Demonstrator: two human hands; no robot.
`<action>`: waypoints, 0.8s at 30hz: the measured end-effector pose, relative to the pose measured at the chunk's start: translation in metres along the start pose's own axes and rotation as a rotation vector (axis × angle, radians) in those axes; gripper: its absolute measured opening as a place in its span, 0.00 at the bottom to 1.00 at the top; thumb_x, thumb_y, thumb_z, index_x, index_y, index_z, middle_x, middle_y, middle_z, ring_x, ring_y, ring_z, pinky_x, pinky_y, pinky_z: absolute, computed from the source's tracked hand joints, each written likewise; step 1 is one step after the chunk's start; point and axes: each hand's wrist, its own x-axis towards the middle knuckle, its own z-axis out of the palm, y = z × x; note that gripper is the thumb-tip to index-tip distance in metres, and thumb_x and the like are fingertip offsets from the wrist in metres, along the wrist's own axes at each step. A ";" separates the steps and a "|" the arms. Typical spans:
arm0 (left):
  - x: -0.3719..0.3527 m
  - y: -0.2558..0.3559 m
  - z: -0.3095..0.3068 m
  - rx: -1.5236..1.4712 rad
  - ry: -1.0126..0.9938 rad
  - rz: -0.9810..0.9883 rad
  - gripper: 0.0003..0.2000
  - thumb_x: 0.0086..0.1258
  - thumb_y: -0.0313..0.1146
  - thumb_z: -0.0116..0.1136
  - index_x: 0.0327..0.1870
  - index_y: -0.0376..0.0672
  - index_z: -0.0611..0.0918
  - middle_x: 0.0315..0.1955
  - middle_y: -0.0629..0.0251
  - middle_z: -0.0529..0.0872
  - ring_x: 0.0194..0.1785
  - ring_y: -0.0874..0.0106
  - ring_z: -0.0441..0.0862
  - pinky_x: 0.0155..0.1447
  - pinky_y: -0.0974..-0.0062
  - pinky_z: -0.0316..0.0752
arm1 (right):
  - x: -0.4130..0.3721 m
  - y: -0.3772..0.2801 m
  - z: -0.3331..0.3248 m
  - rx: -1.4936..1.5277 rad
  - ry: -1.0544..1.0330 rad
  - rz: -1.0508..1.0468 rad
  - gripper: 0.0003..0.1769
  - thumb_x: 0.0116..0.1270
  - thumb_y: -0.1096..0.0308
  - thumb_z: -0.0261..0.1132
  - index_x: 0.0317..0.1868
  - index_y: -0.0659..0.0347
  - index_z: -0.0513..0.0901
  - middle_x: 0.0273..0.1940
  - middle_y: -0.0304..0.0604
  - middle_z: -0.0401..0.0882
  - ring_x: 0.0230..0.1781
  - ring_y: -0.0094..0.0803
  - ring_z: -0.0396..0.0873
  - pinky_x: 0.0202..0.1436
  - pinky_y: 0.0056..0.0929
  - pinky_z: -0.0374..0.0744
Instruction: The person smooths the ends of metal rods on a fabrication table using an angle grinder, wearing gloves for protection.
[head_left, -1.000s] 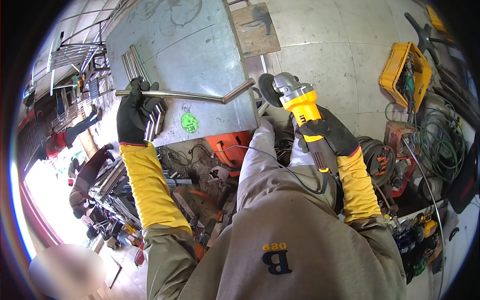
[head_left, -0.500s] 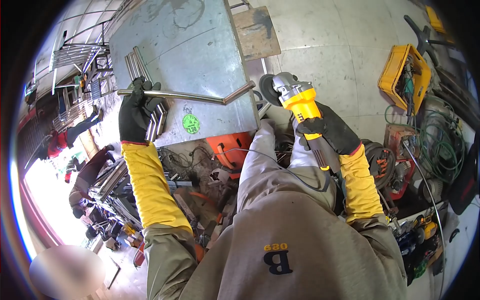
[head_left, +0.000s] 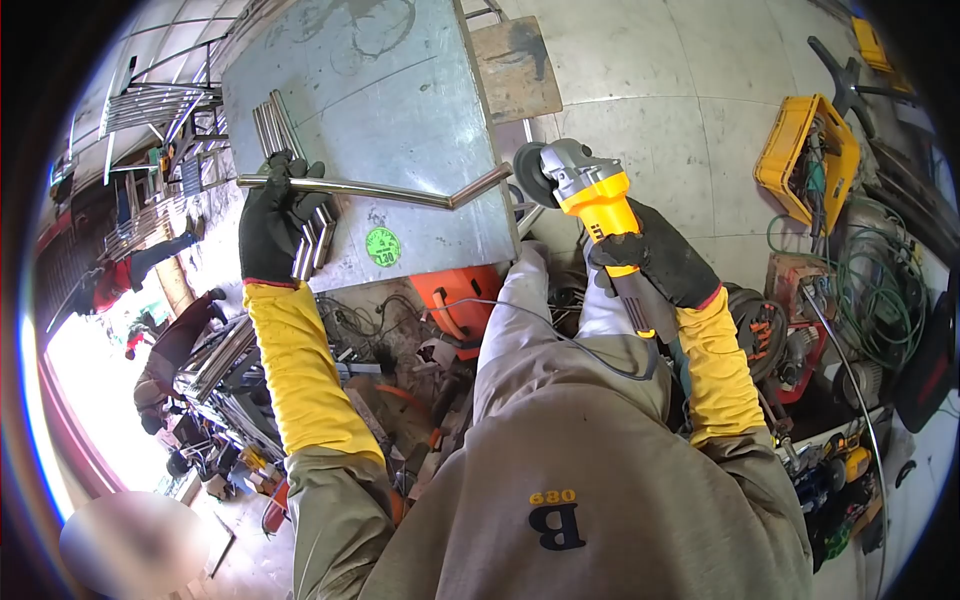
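Observation:
My left hand (head_left: 276,225), in a black glove, grips a bent metal tube (head_left: 390,192) near its left end. The tube reaches across the metal table (head_left: 400,110), and its angled tip sticks out at the table's right edge. In my gloved right hand (head_left: 665,255) is a yellow angle grinder (head_left: 603,200), held by its body. Its dark disc (head_left: 533,175) is close to the tube's tip. More bent tubes (head_left: 315,243) lie beneath and beside my left hand. The grinder's cord (head_left: 590,362) loops back over my lap.
Below the table's front edge stands an orange container (head_left: 462,300). A yellow crate (head_left: 808,165) with cables is at the right, above coiled green hoses (head_left: 880,285). A wooden board (head_left: 515,68) lies beyond the table. Two other people (head_left: 140,275) are at the far left.
The grinder has shifted slightly left, bringing its disc nearer the tube's tip. My left hand and the tube stay almost in place.

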 end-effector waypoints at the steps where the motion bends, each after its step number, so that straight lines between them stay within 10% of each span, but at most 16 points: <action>1: 0.000 0.001 0.001 0.000 0.007 -0.003 0.19 0.87 0.34 0.60 0.72 0.37 0.79 0.55 0.58 0.89 0.67 0.51 0.88 0.58 0.63 0.96 | -0.001 -0.001 0.004 0.039 0.002 -0.025 0.30 0.73 0.57 0.76 0.69 0.63 0.79 0.50 0.40 0.84 0.48 0.28 0.83 0.54 0.32 0.84; 24: 0.021 -0.011 -0.032 -0.083 -0.020 -0.079 0.17 0.89 0.33 0.55 0.72 0.36 0.79 0.57 0.56 0.89 0.70 0.49 0.85 0.63 0.55 0.94 | 0.000 0.004 0.012 0.030 -0.017 -0.061 0.30 0.76 0.54 0.75 0.69 0.62 0.79 0.49 0.38 0.86 0.46 0.25 0.85 0.53 0.29 0.85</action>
